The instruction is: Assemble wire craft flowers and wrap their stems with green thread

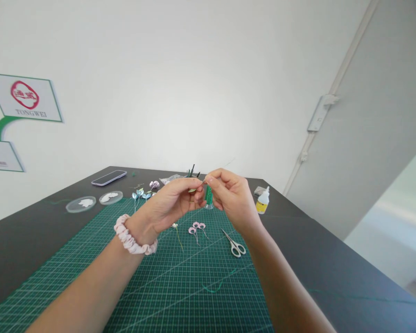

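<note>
Both hands meet in mid-air over the green cutting mat [180,286]. My left hand [175,196], with a pale scrunchie [130,238] on its wrist, pinches a thin stem; a small pale green leaf [192,190] shows by its fingers. My right hand [230,192] is closed, fingertips touching the left ones, on what looks like a fine thread [230,162] that sticks out above it. Exactly what lies between the fingertips is too small to make out. Behind the hands stands a green spool [209,196], partly covered. Below them lie several pink looped petals on wires [196,226].
White-handled scissors [236,247] and a loose green thread [215,289] lie on the mat. A glue bottle [262,201] stands at the right. To the left are blue wire flowers [141,194], two shallow dishes [70,206] with white pieces, and a phone [108,178].
</note>
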Available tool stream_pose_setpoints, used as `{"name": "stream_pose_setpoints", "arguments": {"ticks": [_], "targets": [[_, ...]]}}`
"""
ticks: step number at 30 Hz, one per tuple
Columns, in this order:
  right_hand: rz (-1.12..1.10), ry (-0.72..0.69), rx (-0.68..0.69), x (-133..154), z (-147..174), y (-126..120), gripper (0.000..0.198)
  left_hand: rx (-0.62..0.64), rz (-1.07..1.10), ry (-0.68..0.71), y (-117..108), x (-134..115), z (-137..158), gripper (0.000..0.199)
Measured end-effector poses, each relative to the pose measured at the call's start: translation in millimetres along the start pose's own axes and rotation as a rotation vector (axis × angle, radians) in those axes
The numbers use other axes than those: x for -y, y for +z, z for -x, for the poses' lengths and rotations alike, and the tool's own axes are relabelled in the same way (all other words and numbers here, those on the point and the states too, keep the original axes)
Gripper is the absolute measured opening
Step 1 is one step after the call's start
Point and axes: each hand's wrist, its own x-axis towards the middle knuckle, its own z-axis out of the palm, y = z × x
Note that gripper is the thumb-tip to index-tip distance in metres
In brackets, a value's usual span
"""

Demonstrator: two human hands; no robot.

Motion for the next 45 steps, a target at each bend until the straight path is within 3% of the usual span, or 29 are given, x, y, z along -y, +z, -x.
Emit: {"name": "stream_pose_setpoints", "arguments": {"ticks": [14,25,37,45], "targets": [[-0.052,0.116,0.016,3.3,0.6,-2.2,0.013,-0.085,0.173,0.029,-3.0,0.8,1.7,0.022],[-0.123,0.150,-0.025,1.4,0.6,2.6,0.013,-0.185,-0.003,0.147,3.6,0.6,2.0,0.017],[-0.025,0.131,-0.053,5.9,-0.1,1.2,0.011,-0.309,-0.527,0.361,1.3,1.4,5.2,0.017],[-0.086,0.155,-0.064,7.3,1.4,2.5,0.012,-0.439,-0.975,0.689,3.8,5.4,7.0,0.016]]}}
